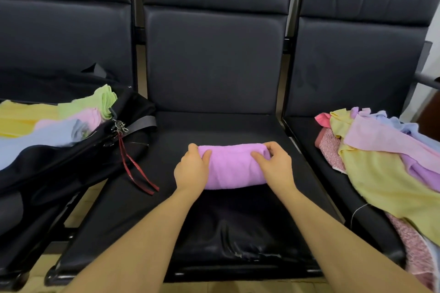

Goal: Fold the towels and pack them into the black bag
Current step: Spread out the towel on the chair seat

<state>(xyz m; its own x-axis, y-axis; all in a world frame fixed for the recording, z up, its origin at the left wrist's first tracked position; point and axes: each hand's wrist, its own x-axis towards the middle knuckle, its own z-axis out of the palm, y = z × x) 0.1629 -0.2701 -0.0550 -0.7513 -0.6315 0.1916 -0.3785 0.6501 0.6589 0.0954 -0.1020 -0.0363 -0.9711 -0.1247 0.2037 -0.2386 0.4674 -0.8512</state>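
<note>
A folded purple towel (233,166) lies on the middle black seat (214,221). My left hand (191,170) grips its left end, thumb on top and fingers curled around the edge. My right hand (277,164) grips its right end the same way. The black bag (71,162) lies open on the left seat and holds folded towels: green (95,102), yellow (21,116), pink (78,118) and light blue (42,135). A loose pile of unfolded towels (385,169) in yellow, pink, purple and blue covers the right seat.
The seats form a row of three black padded chairs with high backrests (214,59). A red strap (135,169) and a metal clip (120,126) hang from the bag onto the middle seat. Gaps between the seats show a light floor (88,200).
</note>
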